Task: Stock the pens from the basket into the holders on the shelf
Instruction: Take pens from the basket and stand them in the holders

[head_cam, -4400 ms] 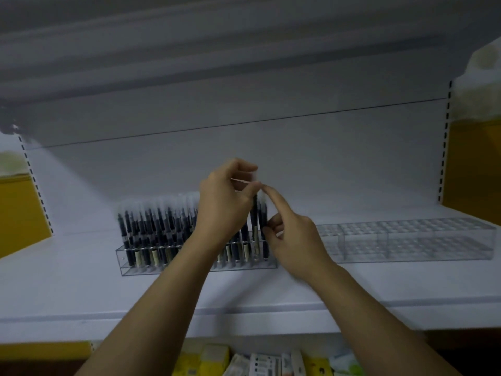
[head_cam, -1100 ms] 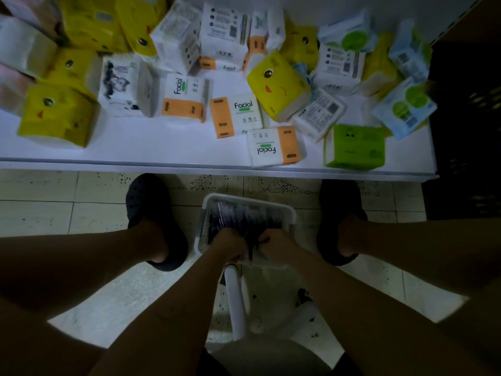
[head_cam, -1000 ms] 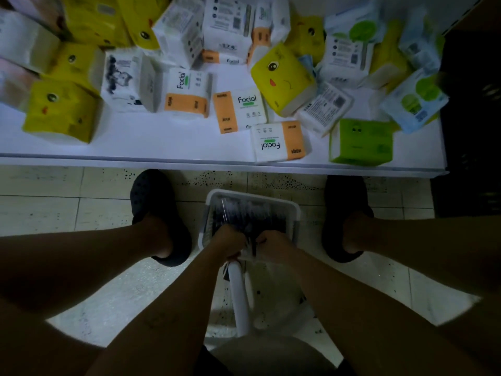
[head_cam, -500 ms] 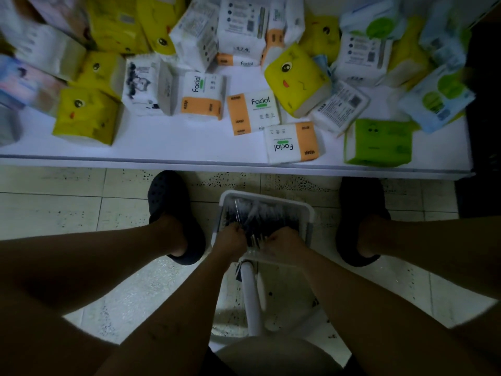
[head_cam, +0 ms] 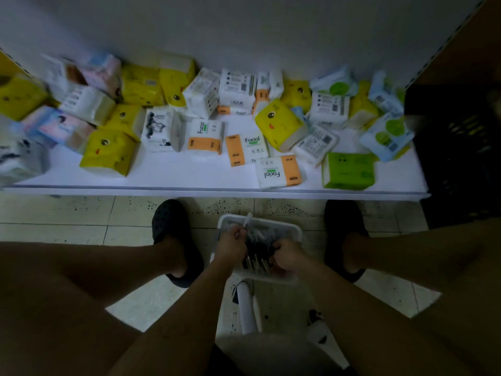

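At the bottom of the frame your forearms (head_cam: 189, 308) reach down past a white stool leg (head_cam: 245, 310). In the lower centre, a white basket (head_cam: 294, 229) sits on the tiled floor (head_cam: 67, 221) between your black shoes (head_cam: 169, 226). Your left hand (head_cam: 230, 246) has its grip clamped on a pen (head_cam: 247, 219), its pale end poking up. Your right hand (head_cam: 288, 255) has its grip closed round a bunch of dark pens (head_cam: 259, 244) inside the basket. You appear to be gathering stock. Next, lift them clear and raise them to the holders, which are out of view. Beyond, across the middle, a white shelf (head_cam: 189, 175) carries tissue packs (head_cam: 248, 149).
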Demonstrator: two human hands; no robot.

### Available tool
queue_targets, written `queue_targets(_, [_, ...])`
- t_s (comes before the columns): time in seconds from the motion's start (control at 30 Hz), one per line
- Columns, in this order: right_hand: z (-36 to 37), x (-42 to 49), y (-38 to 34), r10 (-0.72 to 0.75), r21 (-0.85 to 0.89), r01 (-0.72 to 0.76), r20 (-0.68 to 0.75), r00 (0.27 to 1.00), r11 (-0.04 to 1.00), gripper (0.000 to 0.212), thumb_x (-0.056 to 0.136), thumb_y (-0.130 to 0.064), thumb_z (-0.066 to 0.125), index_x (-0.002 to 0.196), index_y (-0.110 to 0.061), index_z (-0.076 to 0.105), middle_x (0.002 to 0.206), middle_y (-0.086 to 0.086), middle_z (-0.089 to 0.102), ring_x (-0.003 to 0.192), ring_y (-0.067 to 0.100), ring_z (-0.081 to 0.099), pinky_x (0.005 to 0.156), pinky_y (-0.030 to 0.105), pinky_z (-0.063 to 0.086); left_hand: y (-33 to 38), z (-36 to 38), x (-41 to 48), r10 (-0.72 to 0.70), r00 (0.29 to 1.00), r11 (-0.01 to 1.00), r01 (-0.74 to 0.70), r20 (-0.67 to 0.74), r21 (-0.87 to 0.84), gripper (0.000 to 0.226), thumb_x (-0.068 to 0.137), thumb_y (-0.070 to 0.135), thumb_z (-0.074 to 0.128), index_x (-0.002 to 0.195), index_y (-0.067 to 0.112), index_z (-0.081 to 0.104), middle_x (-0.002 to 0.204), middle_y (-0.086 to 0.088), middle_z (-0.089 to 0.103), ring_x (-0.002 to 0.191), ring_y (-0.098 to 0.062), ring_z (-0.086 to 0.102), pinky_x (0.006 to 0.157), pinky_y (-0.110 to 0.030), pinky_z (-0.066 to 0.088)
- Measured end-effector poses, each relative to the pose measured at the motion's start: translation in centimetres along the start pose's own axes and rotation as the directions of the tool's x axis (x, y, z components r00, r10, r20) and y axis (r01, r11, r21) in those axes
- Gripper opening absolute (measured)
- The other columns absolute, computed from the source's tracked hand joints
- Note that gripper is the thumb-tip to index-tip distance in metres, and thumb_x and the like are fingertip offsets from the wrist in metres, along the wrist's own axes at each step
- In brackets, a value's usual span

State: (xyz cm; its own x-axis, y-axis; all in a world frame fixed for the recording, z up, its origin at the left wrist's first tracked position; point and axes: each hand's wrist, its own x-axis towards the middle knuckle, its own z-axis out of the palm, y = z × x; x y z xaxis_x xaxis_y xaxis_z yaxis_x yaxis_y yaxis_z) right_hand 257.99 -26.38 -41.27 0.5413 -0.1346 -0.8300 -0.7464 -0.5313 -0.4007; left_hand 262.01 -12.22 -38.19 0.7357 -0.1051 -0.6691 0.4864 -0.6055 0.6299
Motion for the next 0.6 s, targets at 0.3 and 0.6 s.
queue_targets(0.3, [-2.0,-4.4,-2.0,-0.158,0.182,0.221,-0.310,0.938,0.958,0.025,0.101,-0.033,0.042,0.104,-0.018,0.061,0.095,0.006,0.062,0.081,0.020,0.057,0.067,0.029,0.041,3.8,-0.9,-3.1,0.124,0.983,0.981,-0.142,-0.135,-0.134,0.024,0.103,0.030,0.038,0.103,0.012,0.053,0.090,-0.013,0.066,0.059,-0.015,0.053,0.052,-0.025,0.041])
queue_targets(0.6, [-5.7,-9.2,-5.6,-0.287,0.406,0.577,-0.582,0.761,0.709,0.017,0.100,-0.010,0.046,0.087,-0.017,0.053,0.079,0.011,0.060,0.058,0.019,0.050,0.056,0.028,0.040,9.7,-3.0,-6.4,0.334,0.921,0.866,-0.383,-0.200,-0.320,0.021,0.098,0.028,0.051,0.095,0.011,0.063,0.078,-0.007,0.064,0.056,-0.013,0.053,0.054,-0.026,0.046])
